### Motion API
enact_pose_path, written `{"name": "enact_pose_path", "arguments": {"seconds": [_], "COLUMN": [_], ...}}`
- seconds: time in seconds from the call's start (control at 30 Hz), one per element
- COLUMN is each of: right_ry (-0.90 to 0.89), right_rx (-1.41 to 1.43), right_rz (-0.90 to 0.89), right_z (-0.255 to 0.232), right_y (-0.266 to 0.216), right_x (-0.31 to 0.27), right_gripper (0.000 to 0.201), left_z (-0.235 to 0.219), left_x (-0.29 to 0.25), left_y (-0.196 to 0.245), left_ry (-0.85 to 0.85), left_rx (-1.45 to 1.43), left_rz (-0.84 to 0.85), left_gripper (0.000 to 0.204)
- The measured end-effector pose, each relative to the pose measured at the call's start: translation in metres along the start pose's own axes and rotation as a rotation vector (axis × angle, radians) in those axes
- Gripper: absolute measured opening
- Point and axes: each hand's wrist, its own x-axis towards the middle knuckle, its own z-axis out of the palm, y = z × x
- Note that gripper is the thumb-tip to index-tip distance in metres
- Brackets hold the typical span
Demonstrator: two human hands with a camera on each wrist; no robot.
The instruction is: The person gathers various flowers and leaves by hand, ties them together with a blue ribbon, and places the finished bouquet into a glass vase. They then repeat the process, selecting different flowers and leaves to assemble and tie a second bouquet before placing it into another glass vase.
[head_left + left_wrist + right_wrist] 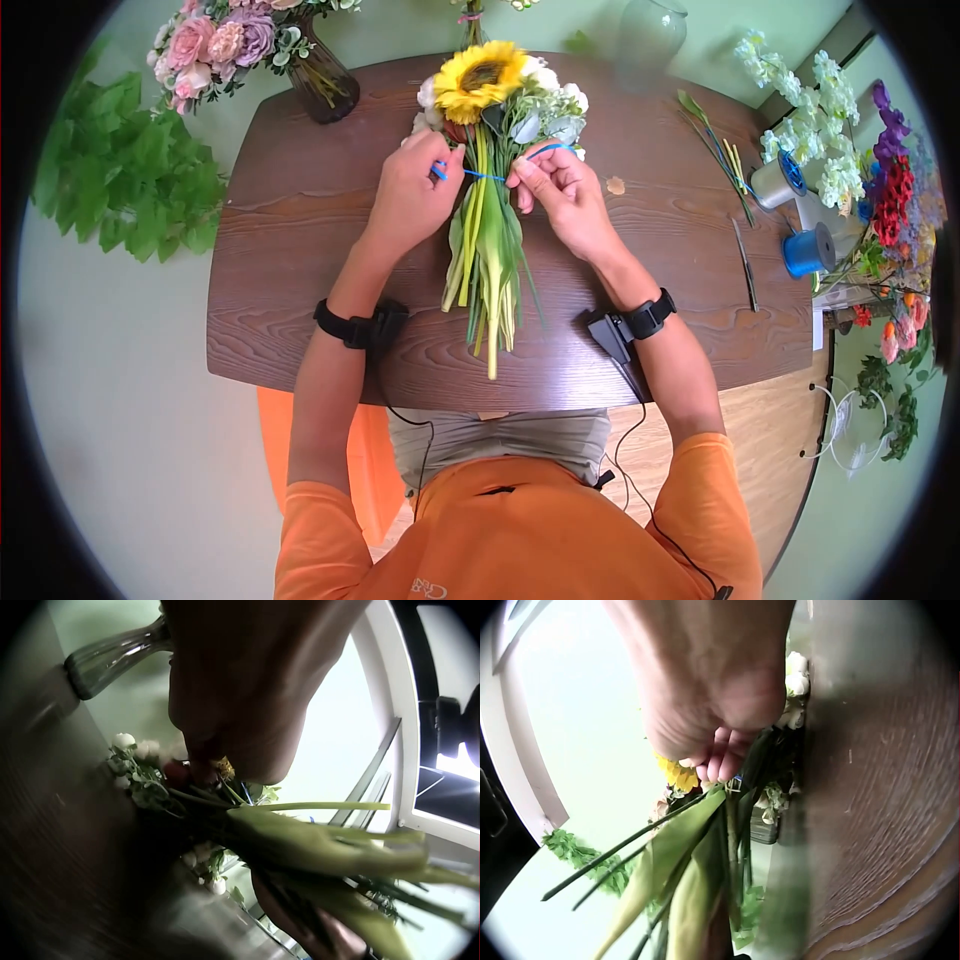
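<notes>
A bouquet with a yellow sunflower (pixel 480 80), white flowers and long green stems (pixel 490 260) lies on the brown table. A blue ribbon (pixel 484 176) crosses its stems just below the blooms. At the left of the stems, my left hand (pixel 415 190) pinches one end of the ribbon with curled fingers. On the other side my right hand (pixel 565 200) pinches the other end, a blue length looping over its fingers. In the left wrist view the left hand (pixel 240 697) is dark above the stems; in the right wrist view the right hand (pixel 705 690) covers most of the ribbon.
Two spools, one silver (pixel 775 184) and one blue (pixel 808 250), stand at the table's right edge beside cut stems (pixel 720 150). A dark vase (pixel 325 85) of pink flowers is at the back left, a clear vase (pixel 652 35) at the back. A brown scrap (pixel 615 186) lies right of the bouquet.
</notes>
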Motion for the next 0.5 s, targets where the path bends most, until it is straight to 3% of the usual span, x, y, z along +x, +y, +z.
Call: {"name": "enact_pose_path", "arguments": {"seconds": [0.1,0.4,0.5], "right_ry": [-0.022,-0.035,-0.057], "right_rx": [-0.095,-0.148,-0.121], "right_rz": [-0.024,-0.041,-0.025], "right_z": [-0.001,0.006,0.004], "right_y": [0.018,0.007,0.006], "right_x": [-0.001,0.000,0.001], "right_gripper": [0.009,0.013,0.013], "left_z": [0.004,0.014,0.015], "left_x": [-0.007,-0.014,-0.016], "left_y": [-0.008,-0.020,-0.015], "left_ry": [-0.061,-0.105,-0.141], "left_rx": [0.036,0.112,-0.004], "left_rz": [-0.007,-0.071,-0.199], "left_gripper": [0.026,0.024,0.025]}}
